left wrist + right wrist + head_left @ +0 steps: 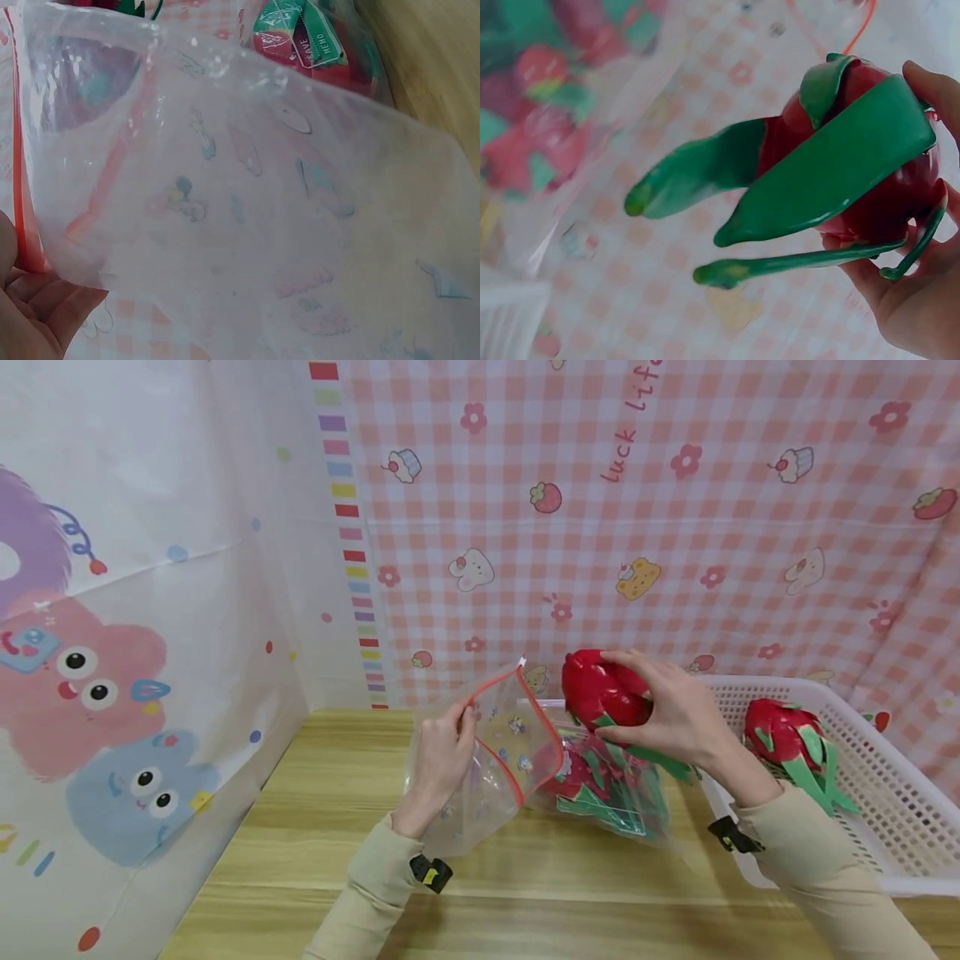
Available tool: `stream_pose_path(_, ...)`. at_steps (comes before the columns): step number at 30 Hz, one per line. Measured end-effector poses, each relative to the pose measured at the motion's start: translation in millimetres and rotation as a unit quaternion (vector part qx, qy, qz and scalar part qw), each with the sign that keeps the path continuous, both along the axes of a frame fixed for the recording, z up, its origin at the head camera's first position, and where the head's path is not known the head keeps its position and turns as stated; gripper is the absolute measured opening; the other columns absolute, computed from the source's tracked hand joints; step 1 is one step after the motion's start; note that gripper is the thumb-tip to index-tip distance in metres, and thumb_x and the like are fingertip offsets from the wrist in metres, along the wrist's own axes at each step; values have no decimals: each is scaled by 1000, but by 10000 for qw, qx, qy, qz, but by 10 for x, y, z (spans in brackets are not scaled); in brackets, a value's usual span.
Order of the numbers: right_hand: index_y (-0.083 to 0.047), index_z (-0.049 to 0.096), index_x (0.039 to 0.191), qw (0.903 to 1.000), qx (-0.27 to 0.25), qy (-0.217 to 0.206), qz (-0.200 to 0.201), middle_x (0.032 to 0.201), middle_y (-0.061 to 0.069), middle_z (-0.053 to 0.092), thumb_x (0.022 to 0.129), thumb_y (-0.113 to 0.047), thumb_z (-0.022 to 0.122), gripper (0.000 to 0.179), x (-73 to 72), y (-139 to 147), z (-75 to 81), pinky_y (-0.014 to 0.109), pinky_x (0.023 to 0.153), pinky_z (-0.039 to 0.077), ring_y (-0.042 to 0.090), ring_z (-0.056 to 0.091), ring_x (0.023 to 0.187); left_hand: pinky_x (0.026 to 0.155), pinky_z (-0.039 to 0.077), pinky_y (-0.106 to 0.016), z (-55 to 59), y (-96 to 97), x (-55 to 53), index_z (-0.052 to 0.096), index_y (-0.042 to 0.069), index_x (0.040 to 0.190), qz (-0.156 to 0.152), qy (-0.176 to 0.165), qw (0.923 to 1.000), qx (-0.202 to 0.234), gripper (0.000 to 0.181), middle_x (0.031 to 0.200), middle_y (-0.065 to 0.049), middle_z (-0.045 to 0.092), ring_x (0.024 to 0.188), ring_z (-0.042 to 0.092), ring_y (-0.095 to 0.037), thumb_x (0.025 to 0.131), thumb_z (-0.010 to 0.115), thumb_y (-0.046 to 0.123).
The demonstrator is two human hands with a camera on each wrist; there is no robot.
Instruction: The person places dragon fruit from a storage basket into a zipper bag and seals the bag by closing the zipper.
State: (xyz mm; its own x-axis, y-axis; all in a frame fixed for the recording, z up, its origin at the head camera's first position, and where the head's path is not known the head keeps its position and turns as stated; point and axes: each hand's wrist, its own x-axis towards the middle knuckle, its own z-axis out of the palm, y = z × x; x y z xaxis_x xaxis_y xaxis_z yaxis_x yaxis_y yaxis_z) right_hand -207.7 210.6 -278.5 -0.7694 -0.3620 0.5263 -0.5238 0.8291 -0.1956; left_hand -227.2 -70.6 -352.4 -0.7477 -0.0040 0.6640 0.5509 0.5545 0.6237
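Observation:
My left hand point(442, 752) pinches the edge of a clear zip bag point(465, 814) with an orange-red zip strip and small cartoon prints. The bag's mouth gapes toward the right. In my right hand point(678, 714) is a red dragon fruit point(596, 689) with long green scales, gripped between thumb and fingers just right of the bag's mouth. The right wrist view shows its green scales point(840, 165) pointing away from the palm. Below it on the table lies a second clear bag point(626, 810) with a red and green dragon fruit inside.
A white plastic basket point(892, 743) stands on the right, holding another dragon fruit point(783, 731). The wooden table point(300, 860) meets a pink checked cloth point(525, 602) at the back and a white cartoon-printed cloth point(247, 610) on the left.

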Motion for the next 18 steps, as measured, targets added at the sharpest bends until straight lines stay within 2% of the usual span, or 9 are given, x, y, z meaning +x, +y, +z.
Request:
stream_pose_path(5,-26,44,139,9976,-304,-459,409,124,14,60,66,-40,85,85,69,-228,32,43,68,58,32,61,102,36,23,-13,-2,12,6,67,-9,106,103,-47,9999,-23,25,70,-19,69,38,31,0,95,50,5)
stream_pose_path(9,-27,43,139,9910,-628,-968,680,122,10,61,66,-40,84,84,89,-393,69,39,71,59,27,61,102,35,24,-13,-5,32,1,67,-9,104,114,1,9999,-4,24,79,-21,72,38,34,-1,95,50,5)
stream_pose_path(15,-27,42,136,9770,-1009,-1710,779,126,10,62,68,-41,83,81,75,-615,101,37,72,59,25,66,98,37,24,-12,7,64,9,68,-8,104,139,71,9999,25,24,85,-21,73,42,37,-2,94,51,4)
stream_pose_path(17,-29,42,133,9743,-1007,-1873,742,126,8,63,68,-41,82,77,67,-668,103,36,71,59,23,67,94,37,23,-12,16,75,21,68,-8,104,123,-9,9999,97,24,85,-21,73,41,35,-2,94,51,5)
stream_pose_path(18,-29,43,131,9731,-977,-1962,711,126,8,64,68,-42,82,76,64,-691,101,36,71,59,23,68,92,37,23,-12,20,79,27,68,-8,104,125,-27,9998,123,24,86,-21,73,42,42,-3,94,51,5)
